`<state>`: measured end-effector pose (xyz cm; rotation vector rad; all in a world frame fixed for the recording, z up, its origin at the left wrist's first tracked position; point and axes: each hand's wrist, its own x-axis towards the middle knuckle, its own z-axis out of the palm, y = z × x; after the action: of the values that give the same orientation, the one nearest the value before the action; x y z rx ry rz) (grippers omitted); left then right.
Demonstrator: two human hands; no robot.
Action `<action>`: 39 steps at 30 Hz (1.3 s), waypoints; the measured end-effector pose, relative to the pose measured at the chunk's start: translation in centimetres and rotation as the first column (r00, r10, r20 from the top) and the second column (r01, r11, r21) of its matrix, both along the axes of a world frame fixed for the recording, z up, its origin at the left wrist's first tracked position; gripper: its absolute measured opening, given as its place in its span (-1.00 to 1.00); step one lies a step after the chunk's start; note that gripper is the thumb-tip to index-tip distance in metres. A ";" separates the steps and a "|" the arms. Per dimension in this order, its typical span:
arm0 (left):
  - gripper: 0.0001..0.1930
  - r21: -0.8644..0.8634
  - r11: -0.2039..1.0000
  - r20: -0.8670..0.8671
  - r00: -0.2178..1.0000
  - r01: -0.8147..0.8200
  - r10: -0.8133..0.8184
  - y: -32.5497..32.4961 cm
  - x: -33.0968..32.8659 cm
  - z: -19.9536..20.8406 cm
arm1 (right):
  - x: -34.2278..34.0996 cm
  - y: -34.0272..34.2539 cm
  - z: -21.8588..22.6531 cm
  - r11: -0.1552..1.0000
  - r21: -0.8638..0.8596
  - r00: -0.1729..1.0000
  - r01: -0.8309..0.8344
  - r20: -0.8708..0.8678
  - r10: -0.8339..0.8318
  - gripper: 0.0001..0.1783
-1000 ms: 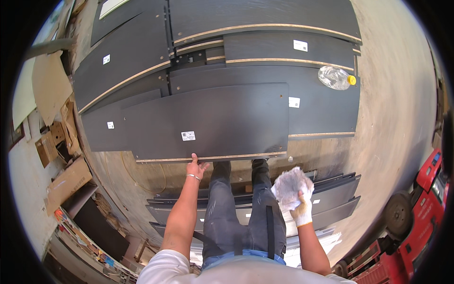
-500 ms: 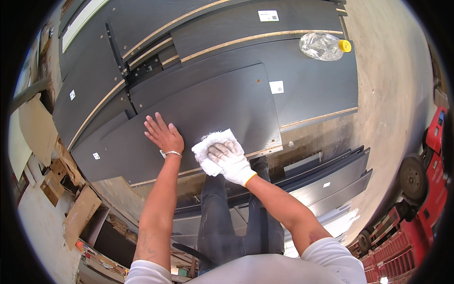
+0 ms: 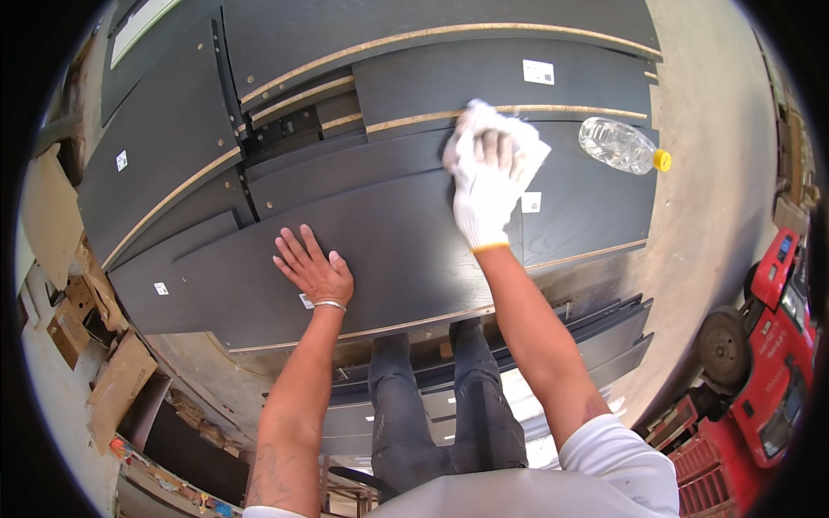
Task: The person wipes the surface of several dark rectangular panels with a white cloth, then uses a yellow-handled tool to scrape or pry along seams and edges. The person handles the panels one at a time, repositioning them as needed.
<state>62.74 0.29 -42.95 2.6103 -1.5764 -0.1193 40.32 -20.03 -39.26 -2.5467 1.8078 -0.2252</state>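
Observation:
A dark grey board [image 3: 397,250] with a pale raw front edge lies before me on top of other dark boards. My left hand [image 3: 317,269], bare and with a band at the wrist, rests flat on it, fingers spread, partly over a small white label [image 3: 306,300]. In a white knit glove with a yellow cuff, my right hand [image 3: 490,177] presses a white cloth [image 3: 527,142] near the far right corner of that board. The cloth is bunched under the fingers and slightly blurred.
Right of the cloth, a clear plastic bottle [image 3: 615,145] with a yellow cap lies on its side. More dark boards [image 3: 432,26] are stacked beyond. Others [image 3: 596,345] lean low by my legs. Cardboard pieces [image 3: 121,380] stand at the left, a red vehicle [image 3: 768,354] at the right.
My right hand has swept the cloth from the board's near edge away from me to its far right corner. My left hand stays flat on the board. The view has shifted slightly.

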 end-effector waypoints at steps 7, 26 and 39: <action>-0.15 0.039 0.999 -0.049 0.999 -0.014 0.016 -0.2 0.1 0.3 | -4.0 6.4 -0.1 0.925 0.371 0.988 0.088 -0.152 -0.034 -0.24; -0.21 -0.047 0.948 -0.437 0.860 -0.315 0.264 5.0 5.3 1.9 | 11.6 7.7 -3.0 0.861 0.332 0.865 -0.384 -0.197 0.462 -0.24; -0.44 0.204 0.895 -0.332 0.832 -0.396 0.444 12.8 10.1 -0.5 | 53.3 24.1 -5.6 0.334 -0.043 0.299 -0.942 0.345 0.890 -0.46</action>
<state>72.86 13.04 -43.43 2.7436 -0.8716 -0.6554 93.64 4.06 -44.87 -2.7072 0.0101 -0.3705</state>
